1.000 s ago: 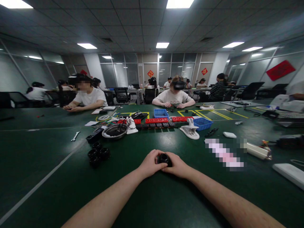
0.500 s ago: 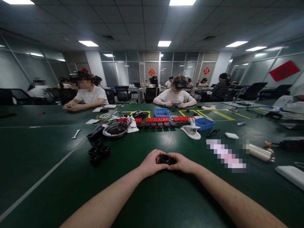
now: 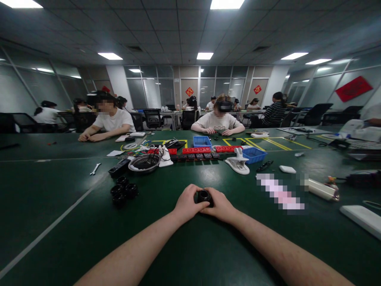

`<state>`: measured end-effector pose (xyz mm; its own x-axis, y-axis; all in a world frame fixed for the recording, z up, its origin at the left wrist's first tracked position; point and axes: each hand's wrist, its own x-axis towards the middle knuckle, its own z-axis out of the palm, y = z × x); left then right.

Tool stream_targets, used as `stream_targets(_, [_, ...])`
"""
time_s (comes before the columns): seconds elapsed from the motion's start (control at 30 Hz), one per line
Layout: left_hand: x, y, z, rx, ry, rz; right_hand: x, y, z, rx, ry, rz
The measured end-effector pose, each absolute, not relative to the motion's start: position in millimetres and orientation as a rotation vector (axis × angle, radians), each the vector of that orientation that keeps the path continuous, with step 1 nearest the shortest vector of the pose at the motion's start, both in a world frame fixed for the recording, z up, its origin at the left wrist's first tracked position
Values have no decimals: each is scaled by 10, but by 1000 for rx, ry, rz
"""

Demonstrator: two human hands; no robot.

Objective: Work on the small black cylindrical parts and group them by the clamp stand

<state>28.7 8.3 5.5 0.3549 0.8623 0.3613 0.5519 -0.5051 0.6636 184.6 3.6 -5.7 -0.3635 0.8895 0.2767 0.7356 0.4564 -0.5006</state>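
together, left fingers (image 3: pixel 202 205) and right fingers (image 3: pixel 212 192) clasp a black piece (image 3: pixel 204 197)

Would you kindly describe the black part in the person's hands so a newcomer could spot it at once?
On the green table, follow both bare forearms up from the bottom edge. Between the left hand and right hand is a round black part, open on top. Unlike the black parts clustered farther left, it is held.

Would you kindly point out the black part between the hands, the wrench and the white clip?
Black part (image 3: pixel 205 201): head view, on its body just below the top opening.
Wrench (image 3: pixel 95 169): head view, on the middle of its shaft.
White clip (image 3: pixel 238 163): head view, on the middle of its body.
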Motion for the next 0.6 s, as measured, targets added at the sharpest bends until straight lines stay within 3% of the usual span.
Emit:
stream_targets(0.33, [210,160,74,2166,1007,834,2051,144,83,-943,-2213,1153])
stream_targets(0.6, [209,160,82,2164,983,831,2036,179,-19,-1067,-2204,1022])
